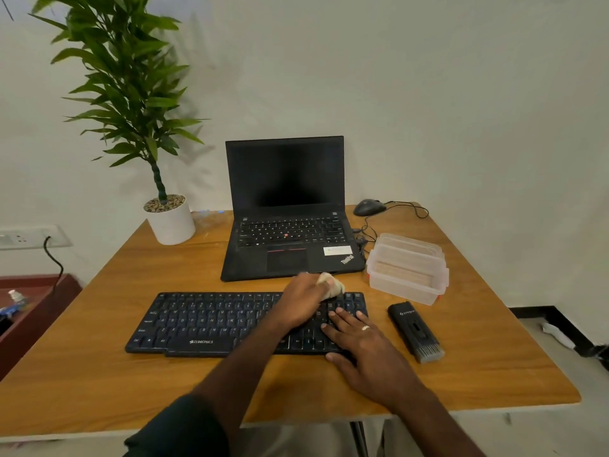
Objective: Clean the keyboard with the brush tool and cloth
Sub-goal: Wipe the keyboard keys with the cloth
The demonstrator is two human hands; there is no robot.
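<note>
A black keyboard (204, 323) lies across the front half of the wooden table (99, 374). My left hand (301, 303) reaches over its upper right keys and grips a bunched beige cloth (333, 285), which touches the keys there. My right hand (362, 344) rests flat on the keyboard's right end, fingers spread, thumb at the front edge. The black brush tool (414, 331) lies on the table just right of the keyboard, bristle end toward me, apart from both hands.
An open black laptop (286, 209) stands behind the keyboard. Clear plastic containers (408, 268) are stacked at the right, with a wired mouse (369, 207) behind them. A potted plant (169, 219) stands at the back left corner.
</note>
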